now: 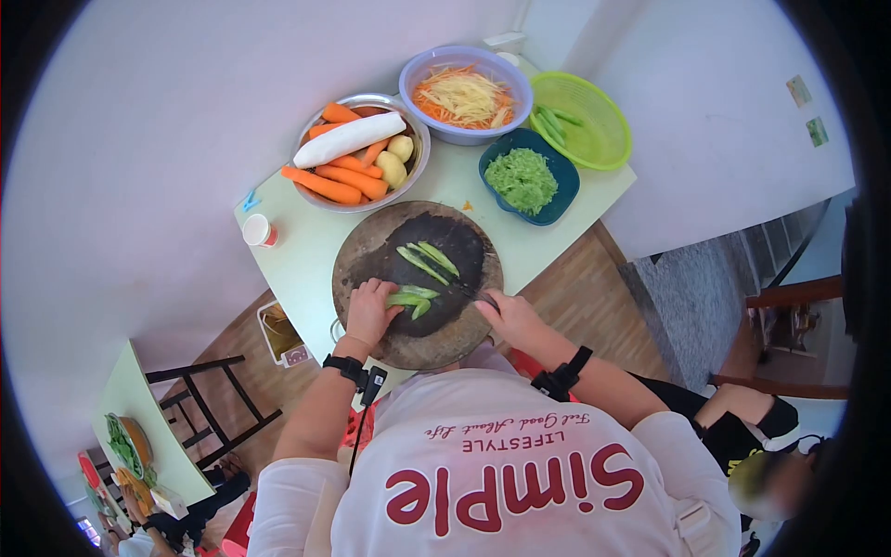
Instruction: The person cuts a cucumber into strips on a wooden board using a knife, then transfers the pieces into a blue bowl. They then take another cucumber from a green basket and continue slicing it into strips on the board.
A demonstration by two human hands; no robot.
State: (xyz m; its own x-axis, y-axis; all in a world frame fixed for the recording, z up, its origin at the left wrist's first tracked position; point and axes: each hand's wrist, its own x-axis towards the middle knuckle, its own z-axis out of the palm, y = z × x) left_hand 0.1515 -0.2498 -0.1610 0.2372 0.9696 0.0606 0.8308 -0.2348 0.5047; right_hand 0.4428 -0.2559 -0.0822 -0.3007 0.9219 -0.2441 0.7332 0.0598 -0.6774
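Note:
On the round wooden chopping board (357, 255), my left hand (371, 311) presses several cut green vegetable pieces (415, 298) under its fingertips. My right hand (512, 317) is wrapped round the dark handle of a knife (478, 297) at the board's right side. The blade is hard to make out against the dark, wet middle of the board. A few long green strips (429, 260) lie apart from the held pieces, a little farther from me.
Behind the board stand a metal bowl (422, 158) of carrots, potatoes and a white radish, a lilac basin (413, 70) of shreds, a dark teal bowl (568, 190) of green shreds and a lime basket (624, 139). A paper cup (259, 231) stands left. Another person (756, 436) sits at right.

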